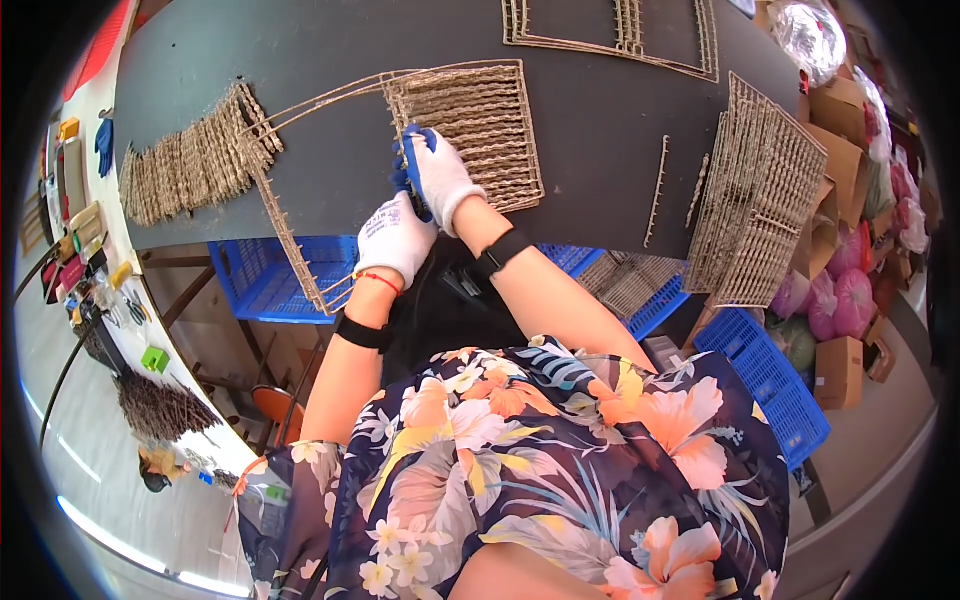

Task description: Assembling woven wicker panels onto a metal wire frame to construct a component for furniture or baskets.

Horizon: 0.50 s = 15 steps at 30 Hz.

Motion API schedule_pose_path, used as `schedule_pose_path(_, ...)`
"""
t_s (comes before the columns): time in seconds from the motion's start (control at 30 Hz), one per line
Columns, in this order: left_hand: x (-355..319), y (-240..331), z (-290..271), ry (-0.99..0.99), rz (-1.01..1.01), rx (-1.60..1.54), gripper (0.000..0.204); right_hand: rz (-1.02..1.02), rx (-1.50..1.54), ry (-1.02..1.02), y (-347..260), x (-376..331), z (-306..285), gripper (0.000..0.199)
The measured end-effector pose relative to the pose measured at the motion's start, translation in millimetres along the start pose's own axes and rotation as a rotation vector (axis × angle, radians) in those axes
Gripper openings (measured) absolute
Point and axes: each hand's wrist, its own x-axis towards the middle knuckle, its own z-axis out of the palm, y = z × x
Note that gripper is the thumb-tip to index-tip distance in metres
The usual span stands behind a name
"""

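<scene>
A tan wire frame [533, 130] lies on the dark table, its right part filled with rows of twisted rods [470, 115]. Its left part stands bare, with a pegged side bar [275, 220] reaching past the table's near edge. My right hand [440, 172], in a white glove with a blue palm, has its fingers curled over the frame's pegged middle bar. Just below it, my left hand [397, 240], gloved alike, closes on the near end of that bar. The fingertips of both are partly hidden. To the left lies a heap of loose twisted rods [195, 165].
A filled rack [760, 195] leans at the table's right end, near a loose pegged strip [657, 190]. Another frame [610, 48] lies at the far edge. Blue crates [765, 385] stand below, before cardboard boxes [838, 372] and pink bags [853, 300].
</scene>
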Motion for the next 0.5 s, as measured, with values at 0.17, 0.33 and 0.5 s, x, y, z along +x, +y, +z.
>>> schedule_pose_path(0.17,-39.5,6.0,-0.3,0.395,0.129,0.345,0.059,-0.039,0.388,-0.102,-13.3,-9.6,10.5,0.035)
schedule_pose_path(0.33,-57.2,-6.0,-14.3,0.547,0.113,0.406,0.077,0.060,0.444,-0.313,-18.9,-19.1,23.0,0.038)
schedule_pose_path(0.5,-74.7,5.0,-34.9,0.708,0.210,0.371,0.077,0.151,0.281,-0.347,-9.8,-5.8,16.9,0.040)
